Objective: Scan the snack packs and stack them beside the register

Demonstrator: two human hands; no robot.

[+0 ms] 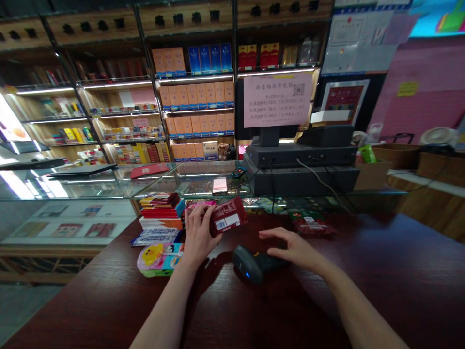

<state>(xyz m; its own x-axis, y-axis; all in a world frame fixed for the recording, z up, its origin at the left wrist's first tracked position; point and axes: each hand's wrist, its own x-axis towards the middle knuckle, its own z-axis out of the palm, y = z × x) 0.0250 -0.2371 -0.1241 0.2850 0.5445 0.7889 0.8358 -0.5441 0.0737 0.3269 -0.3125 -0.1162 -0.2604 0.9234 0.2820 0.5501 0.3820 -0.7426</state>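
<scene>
Near the far edge of the dark wooden bench [378,281], left of its middle, a dark red packet [228,216] with a white barcode label is held tilted in the left hand [199,228], its fingers curled at the packet's left end. The right hand [290,247], partly open and gripping nothing, is over the handle of a black scanner [249,264] showing a blue light; contact cannot be determined. A stack of boxes [161,211] is left of the left hand.

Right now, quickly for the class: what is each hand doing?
Left hand: closed on a dark red packet.
Right hand: open, fingers loosely curled above the handle of the scanner, grip not visible.
</scene>
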